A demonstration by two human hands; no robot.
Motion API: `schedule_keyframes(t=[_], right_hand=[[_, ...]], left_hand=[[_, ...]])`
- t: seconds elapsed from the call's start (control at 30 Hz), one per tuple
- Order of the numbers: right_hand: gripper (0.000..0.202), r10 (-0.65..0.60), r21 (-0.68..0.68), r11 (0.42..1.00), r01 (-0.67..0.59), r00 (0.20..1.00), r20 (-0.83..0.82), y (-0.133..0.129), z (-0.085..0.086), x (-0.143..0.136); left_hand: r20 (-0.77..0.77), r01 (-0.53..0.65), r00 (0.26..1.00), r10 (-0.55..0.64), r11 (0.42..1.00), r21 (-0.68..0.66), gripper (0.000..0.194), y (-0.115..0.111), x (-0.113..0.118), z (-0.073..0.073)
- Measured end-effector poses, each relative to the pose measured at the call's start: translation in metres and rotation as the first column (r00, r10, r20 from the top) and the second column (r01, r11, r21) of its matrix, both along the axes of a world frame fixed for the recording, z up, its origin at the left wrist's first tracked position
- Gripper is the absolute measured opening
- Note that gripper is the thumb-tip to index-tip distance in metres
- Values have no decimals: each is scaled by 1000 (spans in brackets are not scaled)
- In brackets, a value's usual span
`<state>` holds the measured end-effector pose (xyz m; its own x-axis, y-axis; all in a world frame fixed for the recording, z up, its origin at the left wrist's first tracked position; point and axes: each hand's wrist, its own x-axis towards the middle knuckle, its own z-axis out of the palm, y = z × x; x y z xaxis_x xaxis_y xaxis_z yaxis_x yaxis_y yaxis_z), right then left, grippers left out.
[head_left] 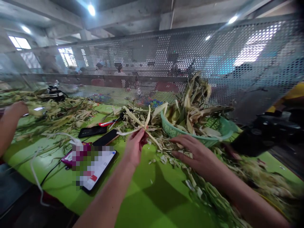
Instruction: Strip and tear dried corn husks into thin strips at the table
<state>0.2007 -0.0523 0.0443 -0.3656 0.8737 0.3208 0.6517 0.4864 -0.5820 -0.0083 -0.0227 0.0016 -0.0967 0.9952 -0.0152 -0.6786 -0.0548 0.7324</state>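
The tabletop is plain green, the basket paler green

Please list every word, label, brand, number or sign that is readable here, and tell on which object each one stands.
"03": on the lit white screen of the black-edged phone.
Small red mark on the same screen: too blurred to read.
Shiny purple object beside it: partly pixelated, nothing readable.
I can read no other text.

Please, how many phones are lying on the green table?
3 clearly seen: a lit phone nearest you, and behind it a black phone and a second dark phone. Husks may hide more; the bright patch at far left is unclear.
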Motion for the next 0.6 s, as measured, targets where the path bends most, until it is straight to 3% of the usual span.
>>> schedule_keyframes(t=[0.07, 0.17, 0.33, 0.47, 0.6], right_hand=[[26, -75, 34, 996, 77, 996, -57, -2, 3, -2], [23, -92, 10, 996, 93, 992, -86, -8, -2, -16], [12, -141, 119, 984, 132, 988, 65, -11, -16, -36], [10, -139, 75, 988, 137, 990, 15, -10, -17, -35], [12, -117, 10, 993, 118, 992, -36, -10, -18, -36]], left_hand=[[-118, 18, 993, -16, 1000, 20, 29, -3, 8, -4], [-224, 59, 973, -52, 998, 27, 29, -11, 20, -7], [-282, 144, 952, -122, 988, 58, 30, -18, 29, -5], [-384, 132, 917, -109, 991, 32, 32, -17, 26, -7], [-327, 171, 934, -145, 984, 54, 31, -15, 26, -10]])
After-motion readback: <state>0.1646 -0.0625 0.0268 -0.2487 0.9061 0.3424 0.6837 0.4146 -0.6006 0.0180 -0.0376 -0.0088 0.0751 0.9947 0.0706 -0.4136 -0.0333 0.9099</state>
